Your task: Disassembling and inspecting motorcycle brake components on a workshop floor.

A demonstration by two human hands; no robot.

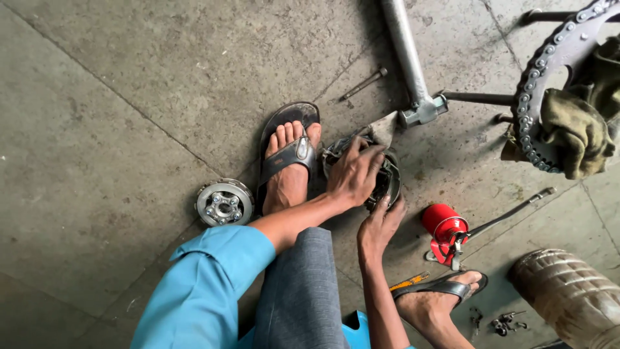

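A: Hands, two. Left hand (354, 173): clamped over the top of a round brake drum plate (385, 182) on the concrete floor (116, 116).
B: Right hand (381, 223)?
A: Gripping the plate's near rim from below. Plate lies flat between both hands, beside the sandalled left foot (289, 161).
B: Nearby?
A: Clutch hub (224, 203) well left; red oil can (445, 230) just right.
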